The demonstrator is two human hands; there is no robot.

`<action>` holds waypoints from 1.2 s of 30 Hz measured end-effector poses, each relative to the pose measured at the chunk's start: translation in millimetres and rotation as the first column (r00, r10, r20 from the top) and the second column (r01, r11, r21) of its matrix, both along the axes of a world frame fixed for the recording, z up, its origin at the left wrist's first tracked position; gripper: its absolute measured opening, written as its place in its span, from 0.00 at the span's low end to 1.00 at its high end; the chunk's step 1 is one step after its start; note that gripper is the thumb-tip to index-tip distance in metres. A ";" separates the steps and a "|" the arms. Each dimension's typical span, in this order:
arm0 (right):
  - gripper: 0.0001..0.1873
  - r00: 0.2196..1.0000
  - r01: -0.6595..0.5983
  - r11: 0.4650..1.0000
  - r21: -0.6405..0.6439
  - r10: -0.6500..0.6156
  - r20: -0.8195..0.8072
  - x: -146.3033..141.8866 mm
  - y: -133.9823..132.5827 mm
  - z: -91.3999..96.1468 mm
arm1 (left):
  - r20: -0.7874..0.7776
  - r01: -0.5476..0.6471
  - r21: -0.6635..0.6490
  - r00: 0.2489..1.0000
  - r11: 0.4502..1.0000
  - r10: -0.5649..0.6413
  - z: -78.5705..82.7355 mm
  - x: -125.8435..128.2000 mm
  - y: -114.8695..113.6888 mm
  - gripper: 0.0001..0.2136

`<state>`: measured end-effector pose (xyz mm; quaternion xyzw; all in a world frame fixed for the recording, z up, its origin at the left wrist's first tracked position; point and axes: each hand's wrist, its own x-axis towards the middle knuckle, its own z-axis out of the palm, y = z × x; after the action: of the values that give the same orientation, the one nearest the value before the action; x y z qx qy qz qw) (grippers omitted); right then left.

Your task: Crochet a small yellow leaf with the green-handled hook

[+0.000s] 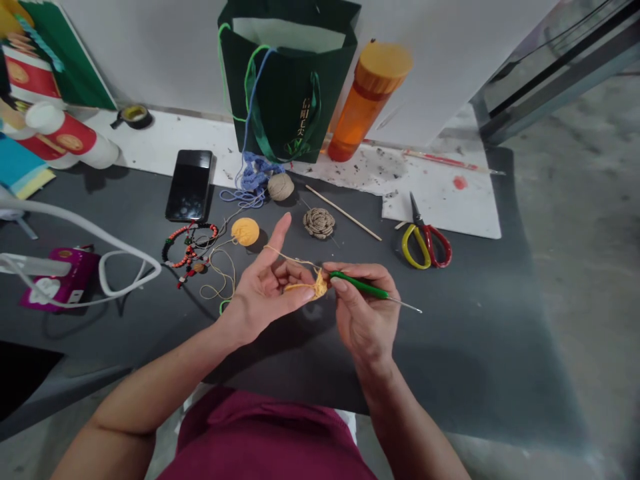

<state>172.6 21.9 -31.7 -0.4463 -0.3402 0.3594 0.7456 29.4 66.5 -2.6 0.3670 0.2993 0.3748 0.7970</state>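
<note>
On the dark counter (450, 347), left to right, I log beaded bracelets (189, 250), a green paper bag (280, 113) with gold Chinese lettering, my left hand (263, 297) narrowly gripping the yellow crocheted piece (313, 287), my right hand (363, 313) closed on a green-handled crochet hook (360, 283), and red-and-yellow scissors (419, 227).

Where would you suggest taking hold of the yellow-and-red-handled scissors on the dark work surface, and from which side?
I would take the scissors by the yellow loop and red loop, coming from the near side. They lie flat on the dark work surface, with the blades pointing away toward the white paper, so the loops are closest and a hand likely stays clear of the tips.
</note>
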 end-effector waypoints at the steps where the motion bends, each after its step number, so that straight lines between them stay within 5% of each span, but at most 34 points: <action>1: 0.08 1.000 -0.013 1.000 0.009 0.013 -0.022 -0.9 0.6 0.7 | 0.007 0.003 -0.012 1.000 1.000 -0.003 0.0 0.5 -0.8 0.56; 11: 0.06 0.904 -0.392 0.920 0.001 0.386 -0.182 11.1 0.7 -2.9 | 0.202 0.270 -0.267 0.954 0.925 -0.220 -7.6 -3.7 5.3 0.64; 17: 0.08 0.859 -0.431 0.902 -0.028 0.401 -0.317 9.4 1.8 2.4 | 0.193 0.291 -0.324 0.952 0.900 -0.239 -6.9 -6.3 7.5 0.66; 21: 0.07 0.894 -0.398 0.917 0.008 0.390 -0.220 6.6 2.0 7.0 | 0.134 0.274 -0.278 0.960 0.921 -0.245 -5.2 -6.2 8.3 0.66; 25: 0.03 0.966 -0.206 0.977 0.049 0.195 0.167 8.6 -2.0 6.8 | 0.035 0.156 -0.136 0.988 0.978 -0.153 -3.8 -0.5 4.0 0.66; 28: 0.13 0.833 -0.076 0.985 0.158 -0.024 0.553 10.8 -8.1 3.5 | -0.169 -0.052 0.110 0.983 0.993 0.070 -5.5 4.1 -3.8 0.62; 30: 0.18 0.707 -0.057 0.975 0.213 -0.111 0.698 9.9 -11.5 0.6 | -0.258 -0.124 0.344 0.941 0.931 0.221 -9.0 5.5 -8.8 0.58; 33: 0.20 0.715 -0.011 0.976 0.217 -0.144 0.684 4.3 -12.9 -3.3 | -0.278 -0.139 0.566 0.895 0.813 0.348 -11.9 5.9 -12.1 0.52; 36: 0.17 0.897 0.004 0.984 0.177 -0.081 0.435 -3.2 -9.7 -5.1 | -0.278 -0.141 0.516 0.906 0.845 0.321 -6.7 6.0 -10.3 0.50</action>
<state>169.4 12.2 -36.9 -0.4576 -0.5196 0.2022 0.6926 35.4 56.2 -9.2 0.5762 0.3767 0.4601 0.5607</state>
